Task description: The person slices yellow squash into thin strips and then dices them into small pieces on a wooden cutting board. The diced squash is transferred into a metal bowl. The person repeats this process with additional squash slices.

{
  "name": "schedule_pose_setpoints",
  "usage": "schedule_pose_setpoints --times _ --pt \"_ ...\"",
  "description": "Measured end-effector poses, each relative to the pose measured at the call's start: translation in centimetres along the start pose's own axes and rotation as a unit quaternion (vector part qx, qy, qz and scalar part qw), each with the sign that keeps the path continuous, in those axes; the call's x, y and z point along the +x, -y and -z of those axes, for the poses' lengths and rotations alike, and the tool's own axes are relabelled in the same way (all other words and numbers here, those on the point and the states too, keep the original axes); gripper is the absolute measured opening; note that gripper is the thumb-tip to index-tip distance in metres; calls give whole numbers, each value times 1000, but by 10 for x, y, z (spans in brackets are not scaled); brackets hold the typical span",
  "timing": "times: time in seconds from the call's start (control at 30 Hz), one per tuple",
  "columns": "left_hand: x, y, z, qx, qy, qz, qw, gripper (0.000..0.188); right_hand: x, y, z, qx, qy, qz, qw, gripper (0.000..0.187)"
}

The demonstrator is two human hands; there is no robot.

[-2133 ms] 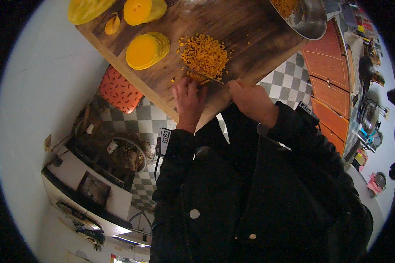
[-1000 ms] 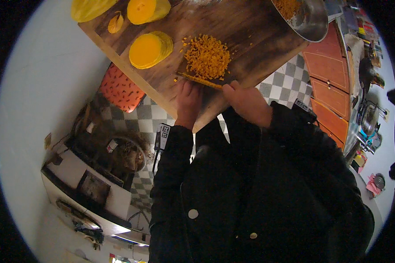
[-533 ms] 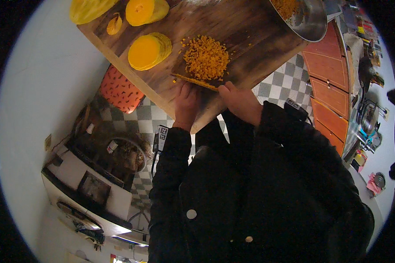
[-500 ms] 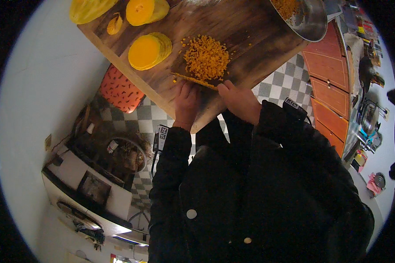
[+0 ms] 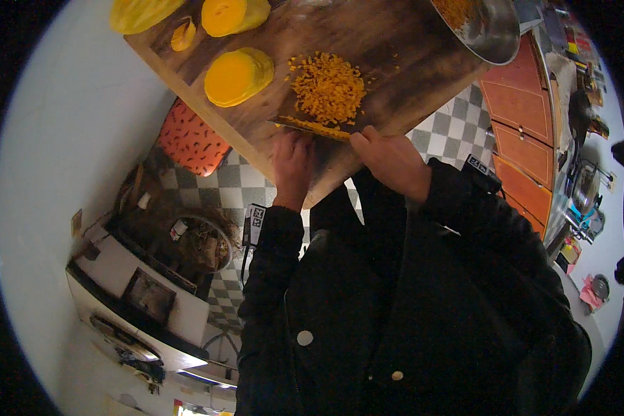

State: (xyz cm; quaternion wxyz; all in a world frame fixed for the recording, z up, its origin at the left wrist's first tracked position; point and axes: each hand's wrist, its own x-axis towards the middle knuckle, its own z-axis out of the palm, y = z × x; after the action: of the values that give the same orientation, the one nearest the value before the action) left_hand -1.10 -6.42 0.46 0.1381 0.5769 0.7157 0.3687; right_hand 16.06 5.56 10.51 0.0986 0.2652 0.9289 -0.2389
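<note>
A knife with a dark blade and orange bits stuck along it lies across the near side of a chopped orange heap, which looks like diced pumpkin. Its right end is gripped by my right hand, thumb and fingers closed. At the blade's left part, the bent fingers of my left hand press against the near side; their tips are partly hidden. Beyond my left hand sit a thick cut pumpkin piece and a second pumpkin piece. All rest on a wooden board.
A metal bowl with orange bits stands at the far right. A curled peel-like piece and a large yellow chunk lie far left. Below the board are a red-orange stool, a round bin and wooden cabinets.
My right hand has shifted slightly to the right. The blade has tilted, so more of its orange-covered side shows. My left hand stays at nearly the same place.
</note>
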Motion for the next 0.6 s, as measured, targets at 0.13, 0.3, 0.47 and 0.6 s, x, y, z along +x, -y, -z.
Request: schedule_pose_setpoints --times 0.13,0.3,0.47,0.6 --pt "3 1 0 9 -10 -17 1000 20 8 3 -6 24 4 -19 1000 19" --pt "4 3 -3 2 -24 -17 1000 18 13 10 -8 13 45 -44 998 19" --pt "0 3 -7 4 -21 -9 1000 18 14 16 -8 13 51 -60 997 19" --pt "-1 3 -7 -35 -16 42 998 19 16 17 -13 37 46 -63 996 19"
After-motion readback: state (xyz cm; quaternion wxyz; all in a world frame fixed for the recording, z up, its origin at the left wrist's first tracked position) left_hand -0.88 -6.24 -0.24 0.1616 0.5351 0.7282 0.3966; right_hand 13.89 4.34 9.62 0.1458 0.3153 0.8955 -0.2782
